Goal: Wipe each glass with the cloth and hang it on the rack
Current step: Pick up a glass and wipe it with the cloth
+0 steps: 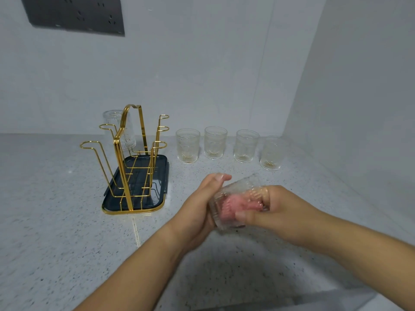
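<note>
Home kitchen, speckled stone counter [56, 232], gold glass rack [132, 162], wall socket [74, 14]

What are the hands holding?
The left hand grips a glass round its base end. The right hand holds the pink cloth pushed inside the glass through its mouth.

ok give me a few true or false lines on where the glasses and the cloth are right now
1. On the counter, four glasses stand upright to the right of the rack. True.
2. The left hand grips the held glass. True.
3. The pink cloth lies on the counter. False: it is inside the held glass, pressed by the right hand.
4. The rack is bare. False: a hung glass sits upside down on a rear peg.
</note>
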`<state>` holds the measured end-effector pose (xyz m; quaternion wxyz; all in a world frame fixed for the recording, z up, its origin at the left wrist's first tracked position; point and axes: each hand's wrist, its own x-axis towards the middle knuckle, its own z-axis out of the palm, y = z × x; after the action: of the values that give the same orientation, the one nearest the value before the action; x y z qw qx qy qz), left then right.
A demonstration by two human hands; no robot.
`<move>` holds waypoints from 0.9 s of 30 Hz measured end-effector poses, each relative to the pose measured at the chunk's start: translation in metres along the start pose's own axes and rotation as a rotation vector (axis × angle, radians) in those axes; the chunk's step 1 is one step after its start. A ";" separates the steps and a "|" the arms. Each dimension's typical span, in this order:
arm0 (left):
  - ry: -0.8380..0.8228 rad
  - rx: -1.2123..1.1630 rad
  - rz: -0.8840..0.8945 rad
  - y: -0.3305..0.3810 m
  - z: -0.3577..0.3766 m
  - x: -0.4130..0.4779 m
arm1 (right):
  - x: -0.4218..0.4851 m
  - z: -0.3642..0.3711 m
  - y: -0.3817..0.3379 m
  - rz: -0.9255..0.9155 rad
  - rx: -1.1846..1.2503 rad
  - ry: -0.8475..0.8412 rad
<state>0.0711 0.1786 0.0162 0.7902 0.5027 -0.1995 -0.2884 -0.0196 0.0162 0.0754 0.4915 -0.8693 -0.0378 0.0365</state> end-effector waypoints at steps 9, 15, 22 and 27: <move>0.183 0.360 0.488 -0.003 0.035 -0.026 | -0.026 -0.002 -0.016 -0.038 0.377 -0.016; 0.323 0.095 0.368 0.009 0.046 -0.033 | -0.042 0.005 -0.026 -0.185 0.186 -0.112; 0.208 -0.027 -0.165 0.027 0.048 -0.049 | -0.042 -0.001 -0.020 -0.464 -1.012 -0.206; 0.236 0.019 -0.212 0.031 0.046 -0.054 | -0.041 0.008 -0.009 -0.454 -0.835 -0.171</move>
<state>0.0102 0.1927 0.0624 0.7685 0.5587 -0.0540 -0.3072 -0.0611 0.0238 0.0800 0.0911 -0.9559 -0.2784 -0.0188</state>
